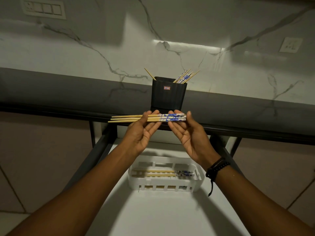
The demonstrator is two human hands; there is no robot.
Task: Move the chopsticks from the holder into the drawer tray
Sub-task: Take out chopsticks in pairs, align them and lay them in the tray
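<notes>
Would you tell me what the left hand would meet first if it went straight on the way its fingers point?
Most likely the lower front of the black holder, just beyond the left hand and the chopsticks it holds; depth is hard to judge.

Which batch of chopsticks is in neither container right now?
The bundle held level between the left hand and right hand, in front of the black holder. Leaning chopsticks stand in that holder; flat ones lie in the white tray.

veined marble wall [85, 53], switch panel [44, 9], socket [290, 44], dark countertop [51, 89]
</notes>
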